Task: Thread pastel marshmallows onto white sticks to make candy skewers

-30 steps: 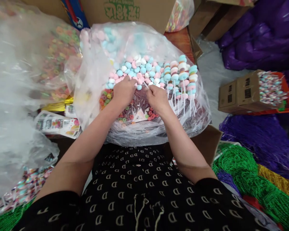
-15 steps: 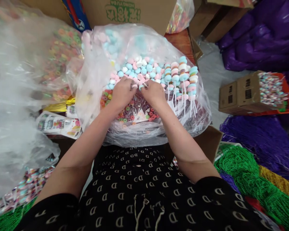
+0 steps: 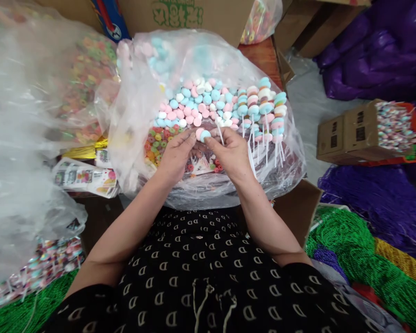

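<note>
My left hand (image 3: 176, 155) pinches a pink candy (image 3: 198, 133) between thumb and finger. Touching that piece is a blue candy (image 3: 204, 135) in the fingertips of my right hand (image 3: 230, 150). A thin white stick (image 3: 219, 132) also stands up between the fingers of my right hand. Beyond both hands lies a spread of pink, blue and white candies (image 3: 194, 104) on clear plastic. Small ring candies (image 3: 157, 141) lie beside and under my hands. To the right, several candy skewers (image 3: 265, 104) rest with their white sticks pointing toward me.
Large clear bags (image 3: 86, 83) of ring candies bulge at the left. A cardboard box (image 3: 183, 16) stands behind the plastic. On the right are a box of wrapped candies (image 3: 393, 125), purple bags (image 3: 377, 51) and green strands (image 3: 350, 236).
Both hands have come back toward my body from the candy pile. A pink and a blue candy now show between the fingertips, and the white stick is more upright.
</note>
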### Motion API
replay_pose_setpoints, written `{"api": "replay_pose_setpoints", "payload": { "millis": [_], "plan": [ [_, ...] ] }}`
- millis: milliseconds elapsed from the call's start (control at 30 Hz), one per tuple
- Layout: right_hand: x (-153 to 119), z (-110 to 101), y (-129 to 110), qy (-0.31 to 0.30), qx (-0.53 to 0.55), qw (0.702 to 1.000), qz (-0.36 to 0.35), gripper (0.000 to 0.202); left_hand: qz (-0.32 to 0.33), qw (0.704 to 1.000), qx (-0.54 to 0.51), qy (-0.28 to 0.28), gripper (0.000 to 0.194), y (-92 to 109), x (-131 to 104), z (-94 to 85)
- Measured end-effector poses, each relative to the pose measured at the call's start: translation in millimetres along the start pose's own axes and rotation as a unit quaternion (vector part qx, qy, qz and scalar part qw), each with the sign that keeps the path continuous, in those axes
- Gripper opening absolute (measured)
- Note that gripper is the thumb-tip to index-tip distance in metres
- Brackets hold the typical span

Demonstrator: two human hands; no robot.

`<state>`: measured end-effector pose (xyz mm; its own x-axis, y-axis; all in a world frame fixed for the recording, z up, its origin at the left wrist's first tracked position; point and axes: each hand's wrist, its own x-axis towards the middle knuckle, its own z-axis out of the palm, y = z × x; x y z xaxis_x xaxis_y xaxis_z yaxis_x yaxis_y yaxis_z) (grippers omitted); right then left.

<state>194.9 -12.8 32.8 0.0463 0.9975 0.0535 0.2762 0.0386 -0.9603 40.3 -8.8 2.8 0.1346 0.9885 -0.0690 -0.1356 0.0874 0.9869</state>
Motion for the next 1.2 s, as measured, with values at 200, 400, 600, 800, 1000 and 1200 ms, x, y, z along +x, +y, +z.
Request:
{"api": "replay_pose_setpoints", "payload": {
  "millis": [200,400,600,800,1000,1200],
  "plan": [
    [-9,0,-2,0.008,0.000,1.000,0.010,0.010,0.020,0.999,0.018,0.020,0.029,4,-6,0.8],
    [-9,2,4,-0.007,-0.028,1.000,0.012,0.012,0.036,0.997,0.068,-0.009,0.035,4,-11,-4.0],
    [-20,-6,-6,-0.064,0.026,0.998,-0.002,0.014,0.003,0.999,-0.001,0.033,0.042,-5,-5,-6.5],
    [-53,-20,-12,-0.122,0.023,0.992,-0.014,0.035,-0.016,0.996,-0.051,0.074,0.045,-9,-4,-11.0],
    [-62,-15,-8,-0.148,-0.094,0.984,-0.038,0.032,0.000,0.998,-0.020,0.066,0.055,-13,-4,-7.4],
    [-59,-14,-6,-0.130,-0.154,0.978,-0.056,0.033,0.017,0.999,0.010,0.034,0.055,-10,-11,-2.7]
  ]
}}
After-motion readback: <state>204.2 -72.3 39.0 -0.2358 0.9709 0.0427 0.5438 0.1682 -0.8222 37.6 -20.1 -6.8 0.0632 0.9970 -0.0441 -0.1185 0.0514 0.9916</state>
